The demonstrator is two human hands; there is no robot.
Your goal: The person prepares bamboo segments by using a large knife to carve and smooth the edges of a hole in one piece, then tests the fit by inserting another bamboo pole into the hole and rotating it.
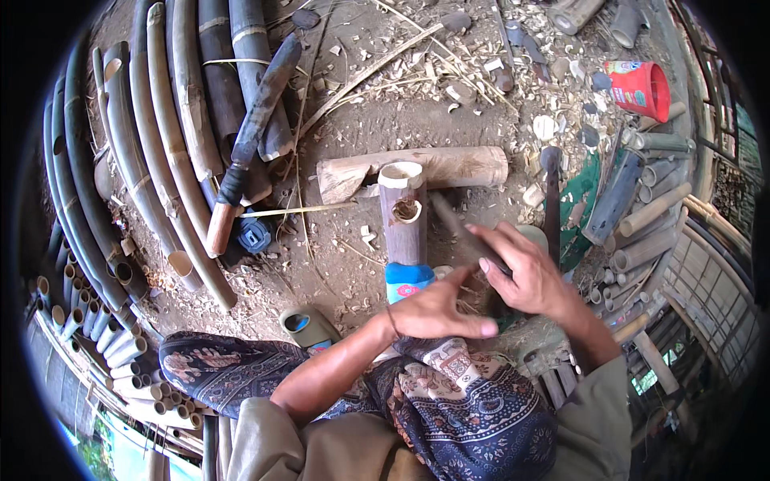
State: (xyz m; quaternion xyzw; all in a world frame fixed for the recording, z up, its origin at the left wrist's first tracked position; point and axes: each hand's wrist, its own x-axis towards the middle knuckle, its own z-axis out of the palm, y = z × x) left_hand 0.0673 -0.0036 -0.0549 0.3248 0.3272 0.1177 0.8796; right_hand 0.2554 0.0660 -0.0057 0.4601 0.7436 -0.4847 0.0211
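A short bamboo tube point(403, 240) with a notched hole cut in its upper side leans its far end against a peeled bamboo log point(465, 167). Its near end meets my foot in a blue sock point(407, 274). My right hand point(525, 272) is closed on a knife, whose dark, motion-smeared blade point(455, 218) points toward the tube, just right of it; the handle is mostly hidden by my fingers. Over my lap near the sock, my left hand point(437, 311) is open, fingers and thumb spread, holding nothing.
A machete point(258, 112) with a wooden handle rests across long bamboo poles point(164, 136) at left. Wood shavings litter the ground. A red container point(638, 90) lies at far right, above cut bamboo pieces point(654, 216). Another long dark tool point(551, 192) lies right of the log.
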